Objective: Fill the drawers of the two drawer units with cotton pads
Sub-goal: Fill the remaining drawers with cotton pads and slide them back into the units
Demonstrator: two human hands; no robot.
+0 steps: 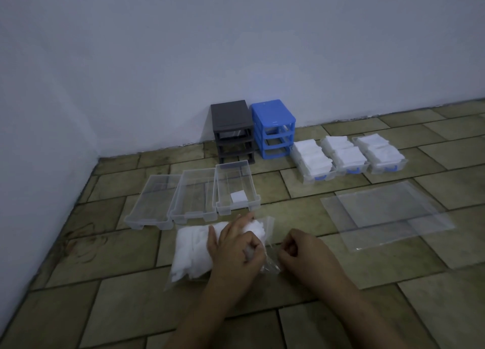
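Apparently both hands work the clear plastic bag of white cotton pads (191, 254), the left hand (236, 246) gripping pads at its mouth, the right hand (301, 251) pinching the film, while the nearest clear plastic drawer (237, 188), lengthwise away, lies just beyond the left hand.

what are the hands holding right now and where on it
Both grip the clear bag of cotton pads at its open end: left hand on the pads there, right hand pinching the plastic edge.
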